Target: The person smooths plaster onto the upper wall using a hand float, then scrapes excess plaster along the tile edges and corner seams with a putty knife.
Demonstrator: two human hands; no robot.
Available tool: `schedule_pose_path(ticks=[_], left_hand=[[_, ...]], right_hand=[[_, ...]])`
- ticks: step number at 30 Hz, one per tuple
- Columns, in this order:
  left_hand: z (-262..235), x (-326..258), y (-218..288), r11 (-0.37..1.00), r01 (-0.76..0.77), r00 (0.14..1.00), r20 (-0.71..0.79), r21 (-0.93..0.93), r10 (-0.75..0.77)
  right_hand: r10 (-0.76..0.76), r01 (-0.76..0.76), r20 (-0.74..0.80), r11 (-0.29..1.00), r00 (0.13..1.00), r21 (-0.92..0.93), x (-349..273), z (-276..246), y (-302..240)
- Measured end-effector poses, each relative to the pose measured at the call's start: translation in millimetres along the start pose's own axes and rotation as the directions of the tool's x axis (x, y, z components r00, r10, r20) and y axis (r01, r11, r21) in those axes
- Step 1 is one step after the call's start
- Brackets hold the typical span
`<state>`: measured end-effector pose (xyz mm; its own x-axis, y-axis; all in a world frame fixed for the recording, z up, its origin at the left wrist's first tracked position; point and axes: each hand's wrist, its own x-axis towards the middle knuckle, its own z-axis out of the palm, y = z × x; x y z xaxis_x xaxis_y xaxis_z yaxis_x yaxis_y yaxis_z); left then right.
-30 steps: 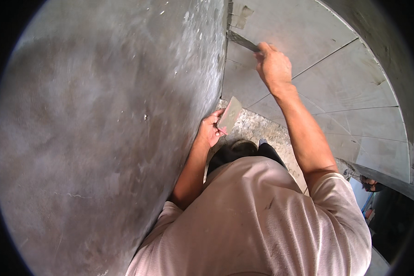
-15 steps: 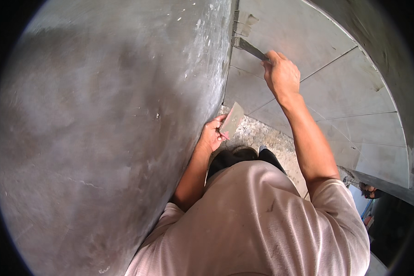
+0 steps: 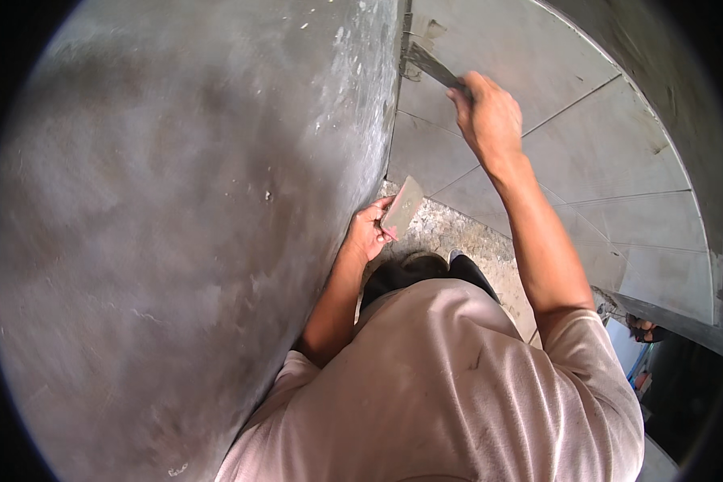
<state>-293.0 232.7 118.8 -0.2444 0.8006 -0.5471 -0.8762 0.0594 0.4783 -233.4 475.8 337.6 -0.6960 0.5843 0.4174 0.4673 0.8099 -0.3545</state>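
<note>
My right hand [image 3: 492,116] is raised and wrapped round the near end of a narrow, flat, grey-bladed putty knife [image 3: 435,66]. Its blade tip points to the far left, by a smear of wet grey mortar [image 3: 412,71] on the grey tiles [image 3: 538,48], close to the corner with the plain grey wall. Lower down, beside that wall, my left hand [image 3: 368,230] grips a flat rectangular plate [image 3: 402,207] by its left edge. The plate has a greyish coat and a pink-red edge; it is held tilted, apart from the tiles.
A smooth dark-grey wall [image 3: 177,241] fills the left side, close against my left arm. Rough concrete floor [image 3: 446,229] shows below the tiles, with dark shoes [image 3: 410,269] on it. At the lower right are a dark opening [image 3: 683,394] and partly seen clutter.
The putty knife's blade tip has moved slightly up, and a curved mortar smear now shows below it. My left hand with the plate has hardly moved.
</note>
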Motion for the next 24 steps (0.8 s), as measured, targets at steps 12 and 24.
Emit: schedule_pose_path(ticks=[12, 24], left_hand=[[16.7, -6.9, 3.9, 0.965, -0.054, 0.997, -0.07, -0.256, 0.037], [5.3, 0.0, 6.1, 0.994, -0.113, 0.988, 0.11, 0.005, 0.111]], right_hand=[[0.166, -0.257, 0.559, 0.962, 0.812, 0.087, -104.5, -29.4, 27.6], [-0.014, 0.018, 0.468, 1.0, 0.884, -0.004, -83.0, -55.6, 7.5]])
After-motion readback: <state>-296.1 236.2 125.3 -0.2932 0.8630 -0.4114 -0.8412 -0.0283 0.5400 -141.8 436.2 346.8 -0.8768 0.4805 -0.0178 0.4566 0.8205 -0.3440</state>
